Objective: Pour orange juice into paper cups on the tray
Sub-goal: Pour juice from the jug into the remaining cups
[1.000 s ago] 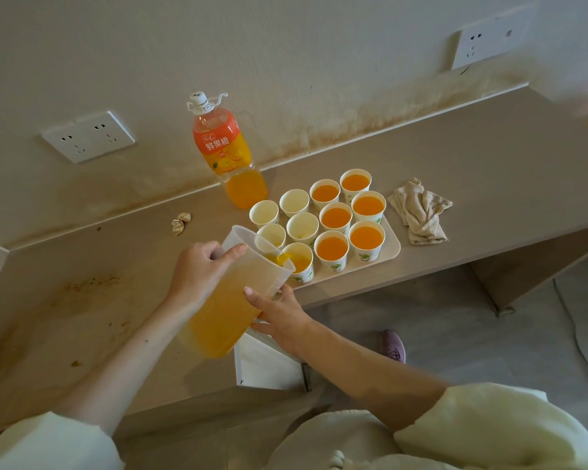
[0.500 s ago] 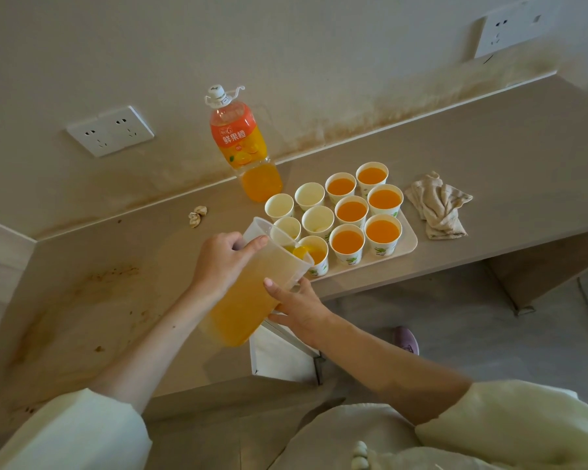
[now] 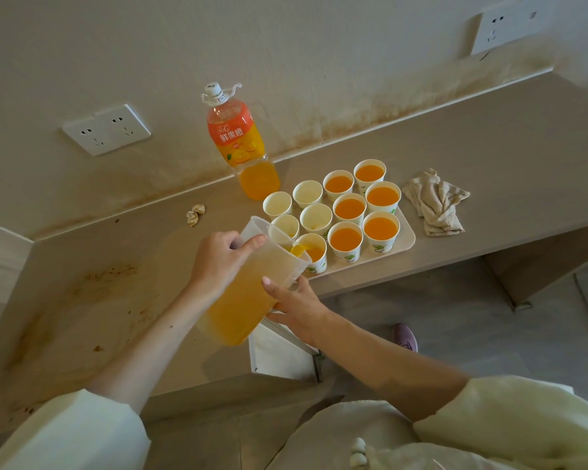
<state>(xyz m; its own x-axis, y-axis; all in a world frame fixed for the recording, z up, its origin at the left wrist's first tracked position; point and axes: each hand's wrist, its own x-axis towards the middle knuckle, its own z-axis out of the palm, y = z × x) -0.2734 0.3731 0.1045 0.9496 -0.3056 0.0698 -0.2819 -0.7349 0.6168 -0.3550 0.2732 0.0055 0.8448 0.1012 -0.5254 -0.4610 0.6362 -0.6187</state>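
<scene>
A clear plastic pitcher (image 3: 248, 286) with orange juice is tilted toward the tray (image 3: 406, 240), its spout over the front-left paper cup (image 3: 314, 254), which is partly filled. My left hand (image 3: 223, 257) grips the pitcher near its rim. My right hand (image 3: 294, 301) supports its lower side, thumb laid along the wall. Several cups to the right hold juice, such as one cup (image 3: 381, 230). Several cups at the left look empty, such as one cup (image 3: 308, 193).
A large orange juice bottle (image 3: 240, 140) stands capped behind the tray by the wall. A crumpled cloth (image 3: 435, 201) lies right of the tray. A small crumpled scrap (image 3: 195, 214) lies at the left. The counter's front edge runs just below the tray.
The view has shifted, so the tray and bottle sit further right in frame. The juice in the front-left cup has risen a little. Both hands hold the pitcher as before.
</scene>
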